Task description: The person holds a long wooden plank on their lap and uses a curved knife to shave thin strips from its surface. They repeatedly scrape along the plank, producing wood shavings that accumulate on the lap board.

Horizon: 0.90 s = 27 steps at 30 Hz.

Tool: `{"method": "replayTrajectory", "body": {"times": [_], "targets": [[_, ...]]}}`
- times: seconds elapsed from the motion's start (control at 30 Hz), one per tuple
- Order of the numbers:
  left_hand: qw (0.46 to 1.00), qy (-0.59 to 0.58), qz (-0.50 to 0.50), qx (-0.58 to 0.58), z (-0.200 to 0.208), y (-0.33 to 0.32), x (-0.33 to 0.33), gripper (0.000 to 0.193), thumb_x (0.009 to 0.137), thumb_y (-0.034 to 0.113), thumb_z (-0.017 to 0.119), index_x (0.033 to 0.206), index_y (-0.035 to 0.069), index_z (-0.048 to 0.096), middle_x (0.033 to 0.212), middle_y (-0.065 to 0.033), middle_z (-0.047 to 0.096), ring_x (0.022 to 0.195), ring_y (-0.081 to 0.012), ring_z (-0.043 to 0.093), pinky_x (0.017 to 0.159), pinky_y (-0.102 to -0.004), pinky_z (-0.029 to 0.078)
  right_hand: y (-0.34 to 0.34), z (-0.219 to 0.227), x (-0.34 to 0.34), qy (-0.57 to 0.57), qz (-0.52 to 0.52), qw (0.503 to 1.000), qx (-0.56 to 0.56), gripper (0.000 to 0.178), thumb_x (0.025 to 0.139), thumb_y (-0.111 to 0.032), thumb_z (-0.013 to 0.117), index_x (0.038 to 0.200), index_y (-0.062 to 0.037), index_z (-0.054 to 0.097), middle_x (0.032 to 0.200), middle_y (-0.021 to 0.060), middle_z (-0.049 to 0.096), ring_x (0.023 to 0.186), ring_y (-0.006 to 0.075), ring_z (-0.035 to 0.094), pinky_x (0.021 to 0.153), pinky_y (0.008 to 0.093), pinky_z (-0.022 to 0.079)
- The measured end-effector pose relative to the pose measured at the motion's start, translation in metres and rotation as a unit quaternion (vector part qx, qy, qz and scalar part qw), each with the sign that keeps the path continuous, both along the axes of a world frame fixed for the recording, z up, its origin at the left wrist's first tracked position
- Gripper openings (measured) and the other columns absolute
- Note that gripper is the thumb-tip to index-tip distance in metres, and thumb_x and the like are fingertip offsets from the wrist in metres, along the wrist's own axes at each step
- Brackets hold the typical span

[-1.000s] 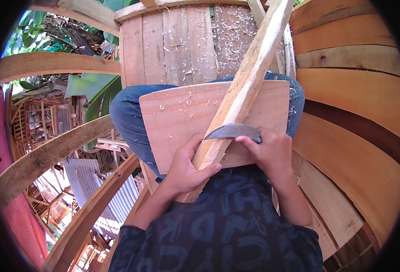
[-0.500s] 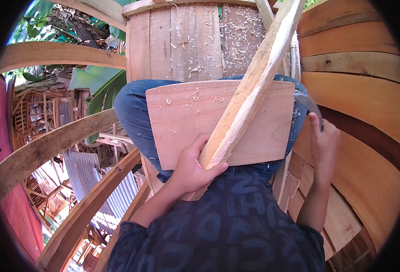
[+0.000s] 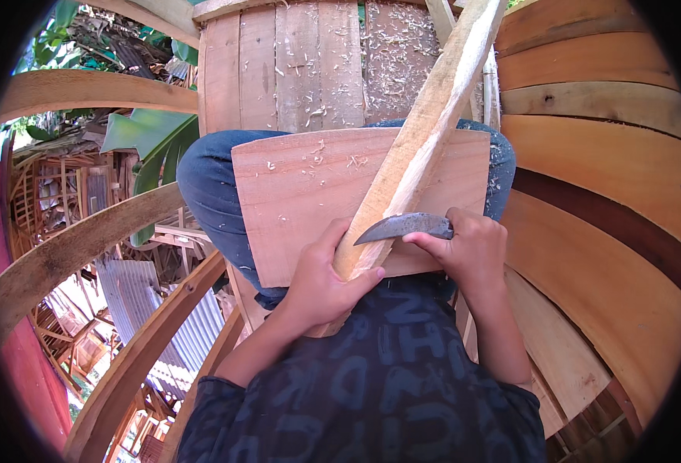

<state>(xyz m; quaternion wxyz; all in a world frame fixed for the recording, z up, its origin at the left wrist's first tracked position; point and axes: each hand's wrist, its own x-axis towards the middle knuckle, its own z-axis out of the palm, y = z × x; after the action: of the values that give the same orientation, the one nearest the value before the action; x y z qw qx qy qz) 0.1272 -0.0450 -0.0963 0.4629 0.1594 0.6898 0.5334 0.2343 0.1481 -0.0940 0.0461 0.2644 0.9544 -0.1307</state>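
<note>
A long wooden pole point(image 3: 410, 154) slants up and to the right across my lap, its pale shaved strip facing up. My left hand point(image 3: 325, 278) is wrapped round its near end. In my right hand point(image 3: 468, 251) is a knife point(image 3: 402, 228) with a curved dark blade, held by a handle that my fingers hide. The blade lies across the pole just beyond my left hand. Beneath the pole a flat wooden board point(image 3: 302, 201) rests on my thighs, with a few shavings on it.
Wood shavings point(image 3: 402, 69) are scattered over the plank floor point(image 3: 259, 77) ahead. A curved plank wall point(image 3: 587, 147) rises at the right. Wooden rails point(image 3: 101, 239) run along the left, with corrugated metal sheets point(image 3: 148, 309), a broad green leaf point(image 3: 155, 139) and stacked timber beyond.
My right hand has swung in from the right, bringing the knife's blade over the pole near my left hand. My left hand keeps its hold. The whole view has shifted slightly.
</note>
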Motion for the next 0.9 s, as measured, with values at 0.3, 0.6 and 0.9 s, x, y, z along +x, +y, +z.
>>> {"method": "replayTrajectory", "body": {"times": [0.3, 0.6, 0.9], "targets": [[1.0, -0.019, -0.013, 0.005, -0.003, -0.018, -0.002, 0.058, 0.075, 0.019, 0.077, 0.122, -0.003, 0.05, 0.108, -0.0122, 0.061, 0.102, -0.0183, 0.058, 0.091, -0.0309, 0.043, 0.131, 0.01, 0.035, -0.007, -0.354, 0.934, 0.044, 0.078, 0.089, -0.066, 0.047, 0.064, 0.0071, 0.05, 0.053, 0.0171, 0.045, 0.053, 0.0285, 0.038, 0.054, 0.0437, 0.037], [0.999, 0.031, -0.003, 0.01, -0.005, -0.004, -0.004, 0.054, 0.075, 0.019, 0.077, 0.119, 0.0, 0.051, 0.103, -0.0177, 0.064, 0.094, -0.0247, 0.065, 0.082, -0.0339, 0.049, -0.02, 0.018, 0.006, -0.043, -0.053, 0.993, -0.091, 0.061, 0.083, -0.058, 0.062, 0.063, -0.0005, 0.058, 0.053, 0.0176, 0.054, 0.056, 0.0369, 0.061, 0.051, 0.0408, 0.046], [1.0, -0.03, -0.008, -0.001, -0.003, -0.012, -0.005, 0.059, 0.074, 0.018, 0.078, 0.123, -0.001, 0.05, 0.107, -0.0134, 0.061, 0.105, -0.0192, 0.058, 0.091, -0.0315, 0.044, 0.111, 0.0, 0.014, -0.015, -0.305, 0.951, 0.05, 0.069, 0.091, -0.059, 0.052, 0.067, 0.0052, 0.057, 0.055, 0.0196, 0.053, 0.051, 0.0316, 0.053, 0.053, 0.0389, 0.042]]}}
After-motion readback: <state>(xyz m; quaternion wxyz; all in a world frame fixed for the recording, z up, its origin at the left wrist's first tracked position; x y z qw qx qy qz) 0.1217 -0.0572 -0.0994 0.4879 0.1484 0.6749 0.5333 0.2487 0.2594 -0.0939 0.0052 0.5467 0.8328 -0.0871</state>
